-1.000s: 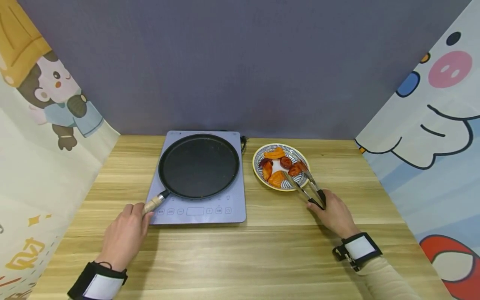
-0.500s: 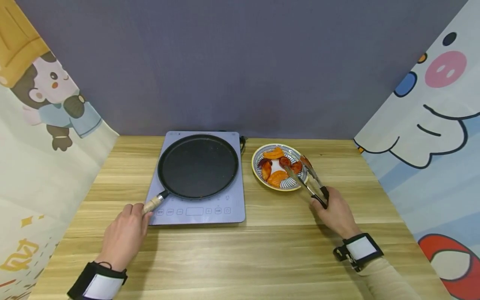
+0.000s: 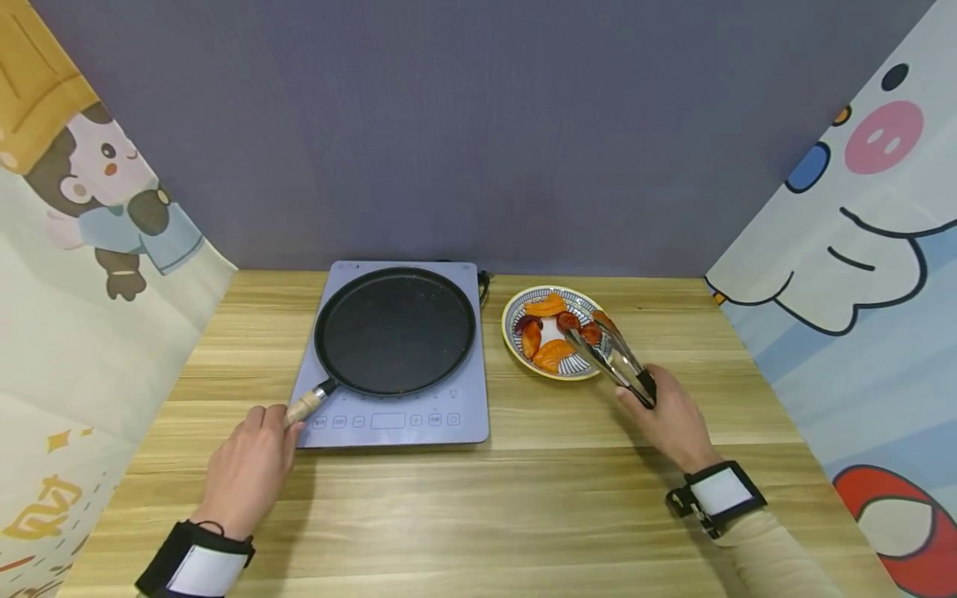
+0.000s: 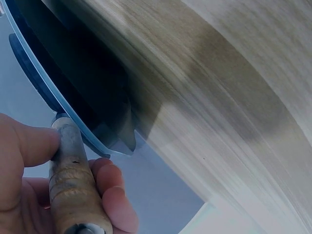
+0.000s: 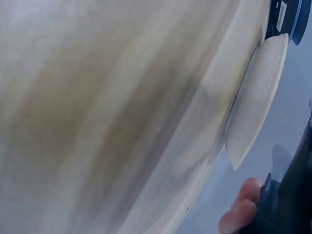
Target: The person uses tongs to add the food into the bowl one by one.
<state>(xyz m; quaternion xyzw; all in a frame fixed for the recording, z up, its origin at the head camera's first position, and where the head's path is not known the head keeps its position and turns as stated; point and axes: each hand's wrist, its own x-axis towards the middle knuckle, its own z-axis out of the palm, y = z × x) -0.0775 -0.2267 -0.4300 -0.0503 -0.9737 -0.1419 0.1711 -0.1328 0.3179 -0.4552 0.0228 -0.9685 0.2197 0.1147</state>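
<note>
My left hand (image 3: 250,465) grips the wooden handle (image 4: 73,180) of a flat black pan (image 3: 396,332), its fingers curled round it in the left wrist view. The pan rests on a pale induction cooker (image 3: 426,432). In my right hand (image 3: 673,423) are metal tongs (image 3: 635,365) with black grips. Their tips reach over a patterned plate (image 3: 512,345), around a reddish-brown round piece of food (image 3: 591,334); contact is hard to tell. Also on the plate lie another round piece (image 3: 568,321), orange slices (image 3: 553,355) and a reddish wedge (image 3: 531,338).
The cooker and plate stand side by side near the back of the wooden table (image 3: 478,515). A black cord (image 3: 484,286) lies between them. A grey panel (image 3: 478,141) rises behind, with printed sheets (image 3: 837,249) at both sides.
The tongs have shifted slightly right, their near tip leaving the front orange slice for the round pieces. They spread, then narrowed a little. The left hand and pan have stayed put.
</note>
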